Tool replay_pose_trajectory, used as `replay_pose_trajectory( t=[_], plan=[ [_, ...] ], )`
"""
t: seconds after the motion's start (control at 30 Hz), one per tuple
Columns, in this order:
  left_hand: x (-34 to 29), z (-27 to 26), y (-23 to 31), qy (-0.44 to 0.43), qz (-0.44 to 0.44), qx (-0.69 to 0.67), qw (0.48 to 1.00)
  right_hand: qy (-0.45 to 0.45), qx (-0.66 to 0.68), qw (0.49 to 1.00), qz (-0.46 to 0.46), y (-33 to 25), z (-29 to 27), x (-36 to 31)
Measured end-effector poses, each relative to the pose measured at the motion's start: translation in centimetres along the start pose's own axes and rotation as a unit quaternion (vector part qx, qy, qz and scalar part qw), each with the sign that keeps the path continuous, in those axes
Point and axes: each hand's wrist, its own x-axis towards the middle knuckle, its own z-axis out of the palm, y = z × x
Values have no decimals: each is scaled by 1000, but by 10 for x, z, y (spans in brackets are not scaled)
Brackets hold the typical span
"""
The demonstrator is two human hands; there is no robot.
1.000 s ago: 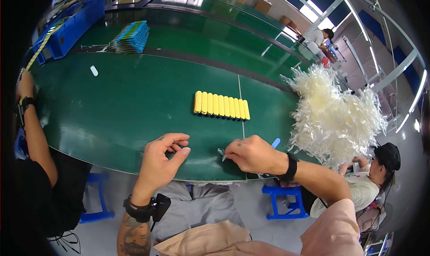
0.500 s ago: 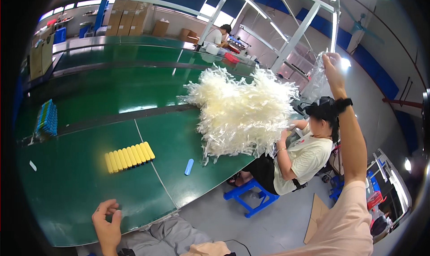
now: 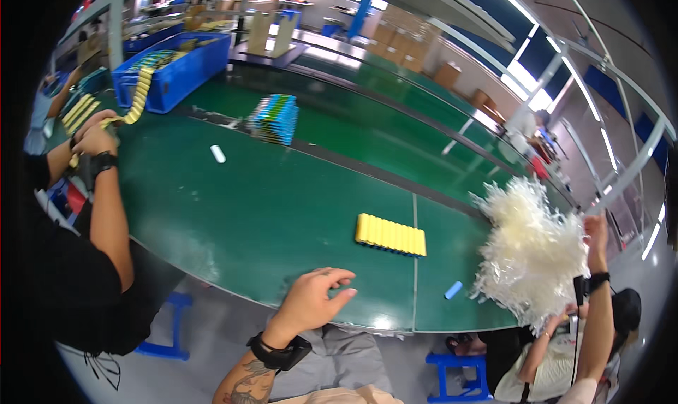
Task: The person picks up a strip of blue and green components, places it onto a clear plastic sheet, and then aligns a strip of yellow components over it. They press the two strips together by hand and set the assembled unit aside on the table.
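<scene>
My left hand (image 3: 316, 299) hovers over the near edge of the green table (image 3: 275, 220), thumb and fingers apart, holding nothing. In front of it lies a row of yellow, rounded pieces with dark undersides (image 3: 390, 236), side by side. My right hand (image 3: 597, 240) is raised at the right side of a large heap of clear, crumpled plastic strips or sleeves (image 3: 530, 252). Its fingers are blurred and partly lost against the heap, so any hold is unclear. Between the yellow row and the heap lies a small light-blue piece (image 3: 453, 289).
At left, a co-worker's hands (image 3: 95, 132) handle a yellow strip beside a blue bin (image 3: 176, 72). A blue and green stack (image 3: 274, 119) and a small white piece (image 3: 217, 153) lie farther back. Another seated person (image 3: 544, 369) is at lower right, near a blue stool (image 3: 455, 376).
My view has swung left, bringing the left co-worker and bin into sight. My right hand, earlier lifted high with a clear plastic sleeve, is now lower, beside the heap.
</scene>
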Motion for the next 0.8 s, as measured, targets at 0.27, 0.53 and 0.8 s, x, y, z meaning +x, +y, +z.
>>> replay_pose_trajectory(
  t=[0.27, 0.53, 0.8],
  plan=[
    [-6, -3, -26, -4, 14, -1, 1000, -527, -350, 667, -394, -73, 226, -257],
    [1, -4, -30, 114, -112, -284, 945, -809, -202, 454, -313, -35, 379, -383],
    [98, -117, -42, 119, -137, 31, 983, -846, -109, 376, -362, 2, 439, -431]
  ],
)
